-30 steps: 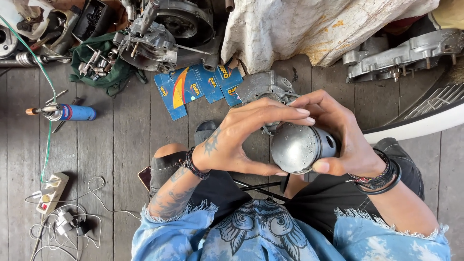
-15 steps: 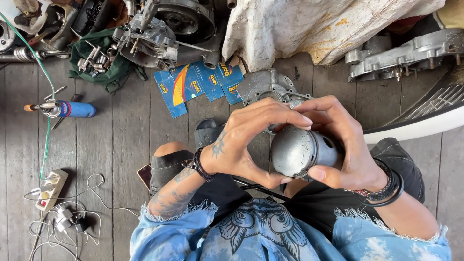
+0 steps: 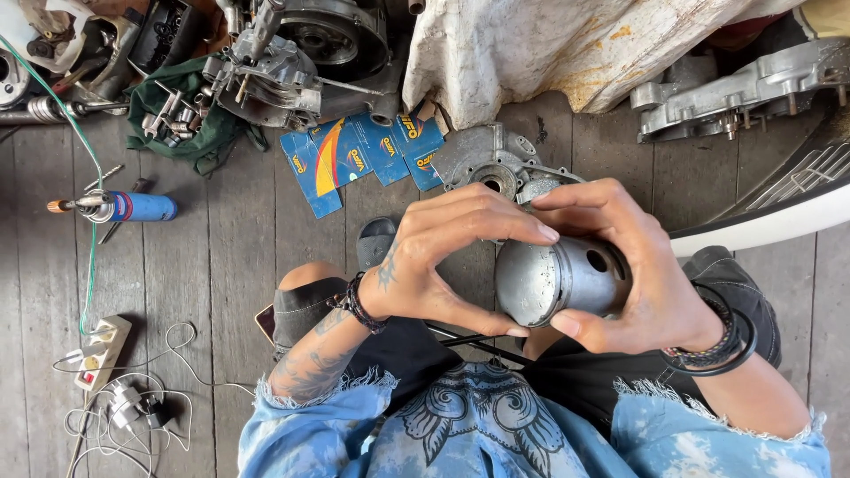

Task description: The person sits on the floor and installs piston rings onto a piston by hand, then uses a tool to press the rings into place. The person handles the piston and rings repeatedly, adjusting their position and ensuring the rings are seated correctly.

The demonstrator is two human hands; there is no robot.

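Grey metal, a piston [image 3: 560, 279] sits near the person's lap, gripped from both sides: the right hand [image 3: 642, 270] wraps its far end, the left hand [image 3: 443, 261] has its fingers [image 3: 522, 228] curled over the top (thumb underneath). Blue cards [image 3: 354, 159] lie on the plank floor [image 3: 221, 248] beyond.

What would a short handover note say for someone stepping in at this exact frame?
Left hand: fingers curved over the rim of the grey metal piston, thumb under it.
Right hand: gripping the piston's side from behind.
The piston is held above the lap, its flat crown facing left and a side hole showing.
An engine casing lies on the plank floor just beyond, beside blue packets.
Nothing is fitted yet.
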